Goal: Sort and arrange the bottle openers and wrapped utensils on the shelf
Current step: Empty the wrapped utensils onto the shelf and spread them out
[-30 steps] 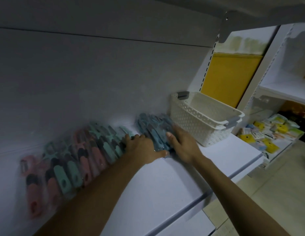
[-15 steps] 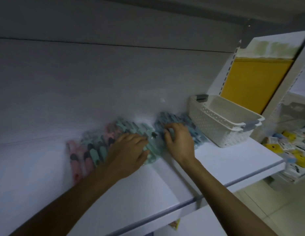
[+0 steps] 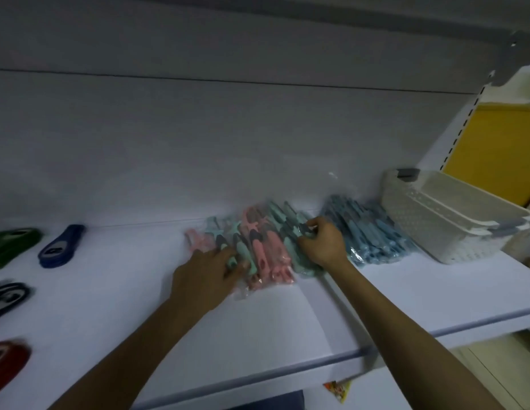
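The flat white shelf [image 3: 405, 291] carries at its left end a green plastic bottle opener [image 3: 12, 247], a dark blue bottle opener [image 3: 61, 247] and blurred black [image 3: 9, 297] and red [image 3: 6, 362] items. Mid-shelf lie clear-wrapped pink and mint utensils [image 3: 266, 253], with clear-wrapped blue utensils [image 3: 373, 235] just beside them, then stacked white perforated plastic baskets [image 3: 441, 232].

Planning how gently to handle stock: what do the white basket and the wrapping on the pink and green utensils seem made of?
White basket: probably moulded plastic, matte, judging by its perforated walls. Wrapping: seemingly thin clear plastic film, glossy, with crinkled edges catching light.
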The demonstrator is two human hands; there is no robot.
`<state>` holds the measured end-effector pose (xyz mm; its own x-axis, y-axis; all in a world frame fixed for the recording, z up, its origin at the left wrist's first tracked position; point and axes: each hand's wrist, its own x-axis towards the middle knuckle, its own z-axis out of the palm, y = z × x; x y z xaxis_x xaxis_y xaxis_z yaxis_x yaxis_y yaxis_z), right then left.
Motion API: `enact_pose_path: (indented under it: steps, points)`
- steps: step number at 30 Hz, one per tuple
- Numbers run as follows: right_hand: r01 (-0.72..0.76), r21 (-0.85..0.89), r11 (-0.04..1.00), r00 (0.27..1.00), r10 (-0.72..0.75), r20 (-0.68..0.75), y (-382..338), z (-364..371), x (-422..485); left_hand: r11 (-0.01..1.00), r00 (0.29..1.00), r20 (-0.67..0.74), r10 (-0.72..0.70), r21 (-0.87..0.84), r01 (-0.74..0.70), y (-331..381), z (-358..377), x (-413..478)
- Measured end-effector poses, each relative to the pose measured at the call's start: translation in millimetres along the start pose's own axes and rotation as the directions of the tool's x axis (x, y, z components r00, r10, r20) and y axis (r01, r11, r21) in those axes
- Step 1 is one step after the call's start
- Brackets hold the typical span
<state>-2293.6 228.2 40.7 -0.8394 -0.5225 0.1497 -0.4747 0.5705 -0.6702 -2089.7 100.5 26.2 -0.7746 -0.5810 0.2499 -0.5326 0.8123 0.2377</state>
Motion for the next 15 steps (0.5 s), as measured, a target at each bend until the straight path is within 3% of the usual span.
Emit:
enact_pose_path:
  steps: [5, 9, 15]
  points:
    - [0.053, -0.187, 0.981, 0.994, -0.034, 0.101, -7, 7, -3, 0.990, 0.981, 0.150, -0.121, 0.086, 0.109, 3, -6, 24]
    - [0.023, -0.355, 0.935, 0.995, 0.014, 0.102, -10, 7, 0, 0.979, 0.963, 0.199, -0.183, 0.130, 0.159, 2, -8, 37]
    - [-0.012, -0.310, 0.951, 0.975, 0.080, 0.207, -8, 6, 2, 0.964, 0.937, 0.235, -0.257, 0.135, 0.230, 7, -8, 56]
